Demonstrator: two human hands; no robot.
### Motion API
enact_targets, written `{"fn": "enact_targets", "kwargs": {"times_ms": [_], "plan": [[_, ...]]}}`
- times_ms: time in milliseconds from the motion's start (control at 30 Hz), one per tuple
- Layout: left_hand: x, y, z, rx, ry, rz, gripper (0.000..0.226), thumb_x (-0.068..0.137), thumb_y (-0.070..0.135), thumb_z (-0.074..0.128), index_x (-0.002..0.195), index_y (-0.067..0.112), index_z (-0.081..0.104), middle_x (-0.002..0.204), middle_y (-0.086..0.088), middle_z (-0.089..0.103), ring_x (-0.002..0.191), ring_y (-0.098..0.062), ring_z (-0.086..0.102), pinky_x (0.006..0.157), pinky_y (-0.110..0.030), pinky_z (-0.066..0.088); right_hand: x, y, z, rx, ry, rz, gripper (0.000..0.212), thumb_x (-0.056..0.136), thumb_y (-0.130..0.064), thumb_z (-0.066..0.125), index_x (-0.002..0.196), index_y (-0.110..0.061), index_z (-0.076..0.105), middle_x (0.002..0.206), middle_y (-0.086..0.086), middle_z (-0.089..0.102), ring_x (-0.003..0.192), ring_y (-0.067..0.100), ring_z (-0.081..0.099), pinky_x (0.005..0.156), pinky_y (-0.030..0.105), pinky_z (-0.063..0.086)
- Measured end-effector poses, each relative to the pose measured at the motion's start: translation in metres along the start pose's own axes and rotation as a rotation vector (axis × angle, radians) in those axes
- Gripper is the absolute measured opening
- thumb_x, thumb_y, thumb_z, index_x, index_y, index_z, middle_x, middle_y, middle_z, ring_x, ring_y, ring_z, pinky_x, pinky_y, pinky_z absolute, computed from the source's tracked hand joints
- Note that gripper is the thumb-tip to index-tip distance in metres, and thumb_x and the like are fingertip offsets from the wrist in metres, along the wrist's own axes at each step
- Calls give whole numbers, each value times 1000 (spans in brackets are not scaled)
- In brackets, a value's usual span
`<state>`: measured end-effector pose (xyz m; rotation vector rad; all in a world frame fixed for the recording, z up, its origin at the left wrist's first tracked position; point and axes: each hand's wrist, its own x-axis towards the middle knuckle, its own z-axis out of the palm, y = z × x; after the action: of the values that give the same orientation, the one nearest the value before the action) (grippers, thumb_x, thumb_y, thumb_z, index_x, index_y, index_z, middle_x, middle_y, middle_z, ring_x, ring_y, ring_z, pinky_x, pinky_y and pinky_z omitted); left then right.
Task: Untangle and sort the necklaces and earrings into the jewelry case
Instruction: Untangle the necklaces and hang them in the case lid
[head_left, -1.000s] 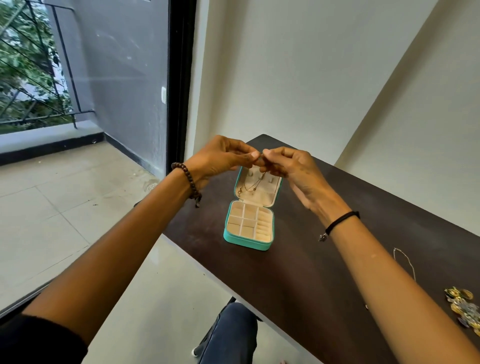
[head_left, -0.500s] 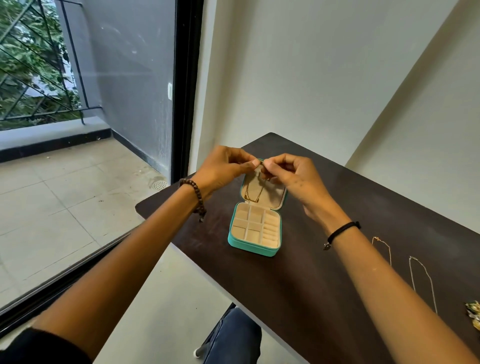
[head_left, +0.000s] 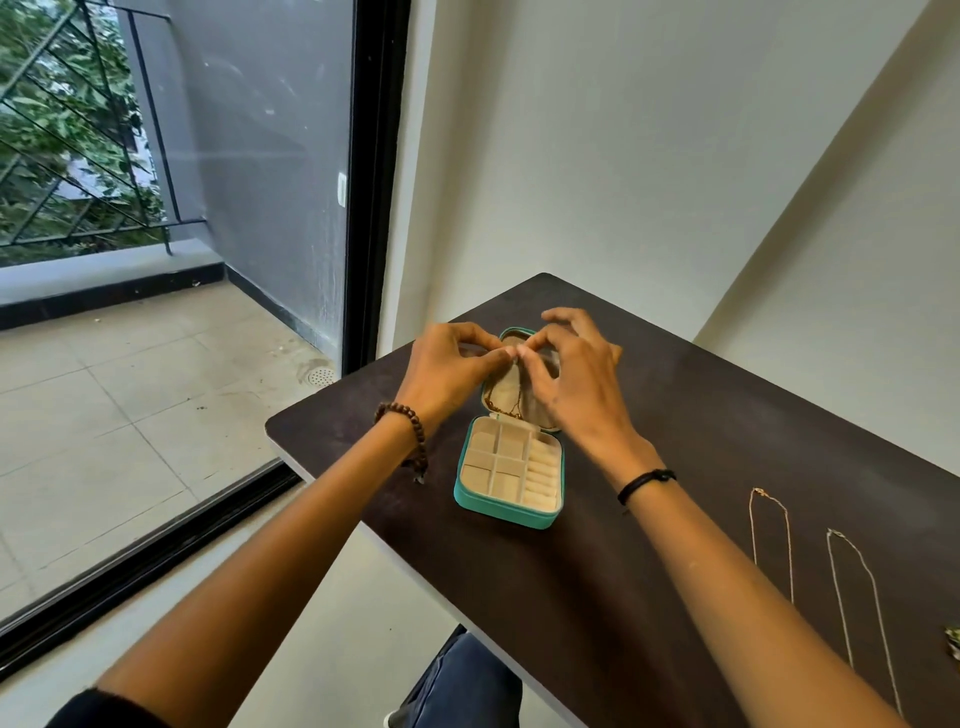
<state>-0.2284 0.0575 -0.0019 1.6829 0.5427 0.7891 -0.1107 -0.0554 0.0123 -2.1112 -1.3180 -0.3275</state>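
While both hands meet over the raised lid, we log left hand (head_left: 447, 364) and right hand (head_left: 576, 384) tip to tip. Left fingers (head_left: 493, 357) are narrow, thumb and forefinger pinched. Right fingers (head_left: 530, 353) make the same pinch, with the other three spread up and apart. Pinched between them is the top of a thin gold chain necklace (head_left: 504, 413), which drops just below the fingers down the lid's lining and loops at its bottom edge. We cannot make out the clasp, too small.

The small teal jewelry case with beige lining (head_left: 506, 514) lies open directly under the fingers on the dark brown table (head_left: 675, 426). Its lid is tilted up behind the hands and its tray is toward the person, with square compartments on the left and ring rolls on the right.

Well right of the fingers and nearer the person, two more necklaces lie flat, side by side and apart: a thin rose-gold chain (head_left: 787, 540) and, further right, a thin silver chain (head_left: 865, 587).

We note a brown wooden-bead bracelet (head_left: 413, 426) on the left wrist and a black cord band (head_left: 644, 480) on the right. A black-framed glass door (head_left: 371, 208) stands far left of the fingers.
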Motion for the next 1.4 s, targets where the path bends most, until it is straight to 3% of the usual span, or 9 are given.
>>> {"fn": "enact_targets", "kwargs": {"times_ms": [100, 400, 900, 1300, 1400], "plan": [[0, -1, 2, 12, 24, 20, 12, 84, 22, 78, 89, 11, 74, 91, 0, 75, 84, -11, 73, 74, -23, 61, 1, 0, 0, 33, 31, -79, 12, 96, -22, 68, 95, -10, 72, 122, 5, 61, 111, 19, 60, 95, 49, 51], [-4, -9, 10, 33, 112, 131, 7, 82, 12, 79, 87, 11, 74, 93, 1, 73, 86, -9, 72, 73, -23, 61, 1, 0, -1, 12, 135, -190, 9, 91, -16, 75, 91, -6, 75, 103, 6, 68, 95, 19, 65, 84, 45, 57], [-7, -20, 8, -47, 110, 173, 12, 83, 9, 76, 92, 13, 70, 101, -3, 72, 93, -13, 72, 81, -34, 62, 1, -3, 2, 36, 222, -223, 10, 88, -15, 78, 92, -9, 70, 91, 5, 70, 84, 20, 67, 77, 47, 57], [-13, -21, 4, -86, 83, 150, 17, 85, 9, 74, 101, 10, 68, 106, 0, 71, 99, -9, 70, 79, -23, 60, -1, -4, -1, 82, 161, -249, 6, 97, -15, 68, 98, -9, 66, 92, 1, 68, 82, 13, 64, 74, 36, 57], [-15, -20, 4, -95, 84, 150, 18, 86, 9, 74, 103, 9, 68, 107, 0, 71, 101, -9, 70, 82, -24, 59, -5, -3, -2, 68, 150, -248, 7, 97, -11, 67, 103, -9, 65, 98, 2, 69, 88, 12, 65, 80, 37, 57]]}}
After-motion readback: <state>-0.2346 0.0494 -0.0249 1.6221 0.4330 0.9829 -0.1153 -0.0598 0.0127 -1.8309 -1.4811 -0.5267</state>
